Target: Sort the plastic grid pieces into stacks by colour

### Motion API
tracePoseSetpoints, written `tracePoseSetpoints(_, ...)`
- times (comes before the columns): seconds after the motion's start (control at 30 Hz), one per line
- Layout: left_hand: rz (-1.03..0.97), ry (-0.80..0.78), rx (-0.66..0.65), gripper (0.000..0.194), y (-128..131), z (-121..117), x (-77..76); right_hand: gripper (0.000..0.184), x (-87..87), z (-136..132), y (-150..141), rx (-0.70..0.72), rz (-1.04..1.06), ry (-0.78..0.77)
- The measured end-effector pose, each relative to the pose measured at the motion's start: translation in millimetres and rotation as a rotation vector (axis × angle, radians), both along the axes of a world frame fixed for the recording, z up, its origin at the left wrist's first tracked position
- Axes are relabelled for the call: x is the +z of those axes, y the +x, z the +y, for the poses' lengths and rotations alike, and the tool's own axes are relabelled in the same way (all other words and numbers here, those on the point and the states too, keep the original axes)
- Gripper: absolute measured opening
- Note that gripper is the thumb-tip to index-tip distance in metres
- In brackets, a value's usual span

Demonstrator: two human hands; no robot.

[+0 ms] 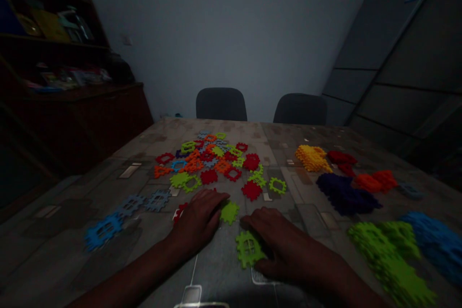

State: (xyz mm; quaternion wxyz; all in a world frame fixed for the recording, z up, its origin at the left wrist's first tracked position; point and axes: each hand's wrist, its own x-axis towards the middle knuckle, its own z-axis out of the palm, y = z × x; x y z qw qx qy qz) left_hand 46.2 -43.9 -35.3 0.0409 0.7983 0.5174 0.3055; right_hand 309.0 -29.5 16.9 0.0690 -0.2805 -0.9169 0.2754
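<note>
In the head view, my left hand [202, 216] is low over the table, fingers together and curled, with fingertips and thumb at the left edge of a solid lime-green toothed tile [230, 212]. Part of that edge is hidden by the hand. My right hand [279, 238] grips a lime-green window-frame tile [249, 250] by its right side, fingers above and thumb below. A red toothed tile [179, 212] lies partly under my left hand. Beyond both hands spreads a loose pile of red, orange, green, grey and blue tiles, with a red tile [251, 190] near its front.
Stacks sorted by colour stand on the right: yellow [312, 158], dark purple [346, 195], orange [377, 181], green [391, 260] and blue [435, 240]. A blue tile [104, 231] and grey tiles [158, 200] lie left. Two chairs [221, 104] stand behind the patterned table [288, 274].
</note>
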Motion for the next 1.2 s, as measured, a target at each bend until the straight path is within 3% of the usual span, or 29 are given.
tracePoseSetpoints(0.2,-0.001,-0.016,-0.030,0.039,0,-1,3.9,0.076,-7.8,-1,3,-0.008,0.017,0.014)
tracePoseSetpoints(0.43,0.060,-0.171,-0.144,0.062,-5,0,11.5,0.077,-3.3,2,0,0.010,-0.044,-0.029)
tracePoseSetpoints(0.7,0.051,-0.241,-0.088,0.056,-7,5,13.6,0.075,-8.8,3,-3,0.000,0.024,-0.028)
tracePoseSetpoints(0.77,0.036,-0.244,-0.049,0.054,-8,5,12.7,0.070,-6.6,6,0,-0.039,0.029,-0.026)
tracePoseSetpoints(0.9,0.008,-0.243,0.018,0.052,-12,6,9.4,0.037,4.9,18,9,-0.206,-0.059,0.040)
tracePoseSetpoints(0.97,0.008,-0.237,0.016,0.047,-12,7,9.0,0.030,8.2,26,16,-0.298,-0.144,0.104)
tracePoseSetpoints(1.1,0.024,-0.216,-0.011,0.032,-10,8,11.7,0.029,0.3,43,28,-0.414,-0.239,0.212)
tracePoseSetpoints(1.2,0.025,-0.196,0.016,0.037,-7,10,13.3,0.040,-16.0,55,34,-0.437,-0.194,0.302)
